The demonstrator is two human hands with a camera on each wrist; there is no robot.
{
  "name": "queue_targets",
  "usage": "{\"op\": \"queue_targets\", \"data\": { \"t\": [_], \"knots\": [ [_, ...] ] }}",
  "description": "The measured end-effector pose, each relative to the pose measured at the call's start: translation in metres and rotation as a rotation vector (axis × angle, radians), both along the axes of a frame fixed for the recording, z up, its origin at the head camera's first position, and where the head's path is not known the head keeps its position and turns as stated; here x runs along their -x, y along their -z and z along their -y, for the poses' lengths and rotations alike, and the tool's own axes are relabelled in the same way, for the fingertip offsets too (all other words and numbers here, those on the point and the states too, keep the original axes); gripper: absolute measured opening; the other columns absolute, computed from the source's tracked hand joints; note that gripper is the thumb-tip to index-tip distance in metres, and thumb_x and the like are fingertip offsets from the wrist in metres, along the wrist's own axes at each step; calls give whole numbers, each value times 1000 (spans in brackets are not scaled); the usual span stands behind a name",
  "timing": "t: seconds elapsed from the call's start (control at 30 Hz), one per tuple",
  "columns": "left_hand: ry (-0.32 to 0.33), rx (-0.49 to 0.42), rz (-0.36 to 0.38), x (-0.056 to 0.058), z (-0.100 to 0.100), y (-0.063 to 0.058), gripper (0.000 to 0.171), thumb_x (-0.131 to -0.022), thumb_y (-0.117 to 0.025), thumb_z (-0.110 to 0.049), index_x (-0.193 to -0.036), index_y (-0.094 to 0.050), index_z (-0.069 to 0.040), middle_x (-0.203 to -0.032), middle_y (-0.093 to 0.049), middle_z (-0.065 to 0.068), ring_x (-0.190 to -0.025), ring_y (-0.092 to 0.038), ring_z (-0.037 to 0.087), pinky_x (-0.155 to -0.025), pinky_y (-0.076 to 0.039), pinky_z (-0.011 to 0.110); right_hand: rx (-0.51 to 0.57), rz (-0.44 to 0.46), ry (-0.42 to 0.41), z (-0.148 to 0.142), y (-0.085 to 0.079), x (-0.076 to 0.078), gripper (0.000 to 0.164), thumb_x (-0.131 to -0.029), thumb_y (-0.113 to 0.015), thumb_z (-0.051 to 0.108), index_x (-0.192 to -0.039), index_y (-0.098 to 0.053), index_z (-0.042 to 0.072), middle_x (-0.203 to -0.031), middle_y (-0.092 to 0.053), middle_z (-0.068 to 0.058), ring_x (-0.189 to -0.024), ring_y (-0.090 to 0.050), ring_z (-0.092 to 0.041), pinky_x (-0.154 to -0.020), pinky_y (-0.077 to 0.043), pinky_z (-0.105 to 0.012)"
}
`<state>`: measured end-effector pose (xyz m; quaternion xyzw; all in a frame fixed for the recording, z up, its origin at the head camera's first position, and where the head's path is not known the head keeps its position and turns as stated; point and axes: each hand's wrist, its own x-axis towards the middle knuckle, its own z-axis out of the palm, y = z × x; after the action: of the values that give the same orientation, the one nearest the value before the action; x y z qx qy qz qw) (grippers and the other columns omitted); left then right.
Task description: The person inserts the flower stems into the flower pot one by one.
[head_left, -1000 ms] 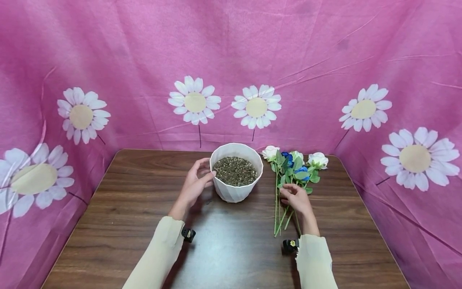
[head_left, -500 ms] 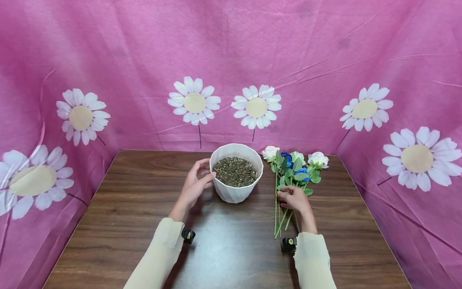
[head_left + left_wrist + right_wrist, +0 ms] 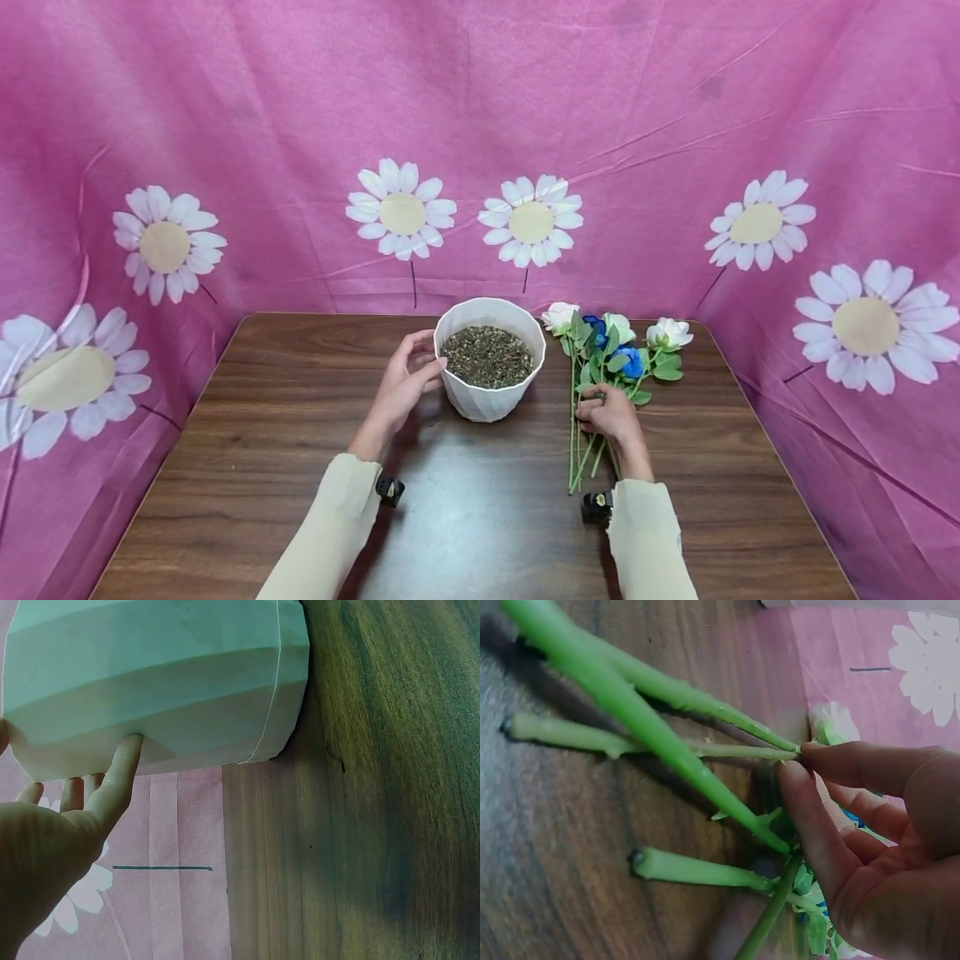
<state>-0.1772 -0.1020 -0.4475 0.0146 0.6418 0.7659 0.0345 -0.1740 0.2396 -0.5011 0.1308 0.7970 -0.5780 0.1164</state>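
A white faceted flowerpot (image 3: 487,402) stands upright near the table's back edge, filled with dark dried plant bits or soil (image 3: 489,357). My left hand (image 3: 405,383) holds its left side, with the thumb near the rim and fingers bent round the wall; the left wrist view shows one fingertip (image 3: 133,746) against the pot. To the pot's right lie several artificial roses, white (image 3: 670,334) and blue (image 3: 628,362), with green stems (image 3: 573,450). My right hand (image 3: 611,412) is over the stems. In the right wrist view its thumb and forefinger pinch a thin rose stem (image 3: 742,751); which bloom it bears is unclear.
A brown wood-grain table (image 3: 262,467) carries everything. Pink cloth (image 3: 300,100) printed with large daisies hangs behind and along both sides. Other stems (image 3: 697,874) cross close to the right hand. Each wrist wears a black camera (image 3: 390,490).
My right hand has moved slightly left and its fingers have come together on a stem. The rightmost white rose and its leaves have shifted right. My left hand stays at the flowerpot.
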Motion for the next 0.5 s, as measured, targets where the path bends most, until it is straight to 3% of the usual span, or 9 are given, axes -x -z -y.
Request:
{"op": "queue_targets", "data": {
  "t": [0.23,0.5],
  "knots": [
    [0,3,5,1,0,1,53,-94,-63,4,-144,-45,-1,-137,-44,27,-116,-53,27,-91,-57,47,52,-1,21,-2,-1,0,42,-91,-61,-13,-131,-48,-18,-110,-68,-32,-78,-69,-17,-63,-62,-29],
    [2,-4,9,2,1,1,54,-94,-63,4,-144,-44,-2,-137,-44,26,-113,-53,26,-90,-58,47,180,-13,33,-6,-7,0,52,-94,-57,-12,-145,-42,-11,-109,-70,-21,-83,-68,-13,-67,-62,-27]
  ]
}}
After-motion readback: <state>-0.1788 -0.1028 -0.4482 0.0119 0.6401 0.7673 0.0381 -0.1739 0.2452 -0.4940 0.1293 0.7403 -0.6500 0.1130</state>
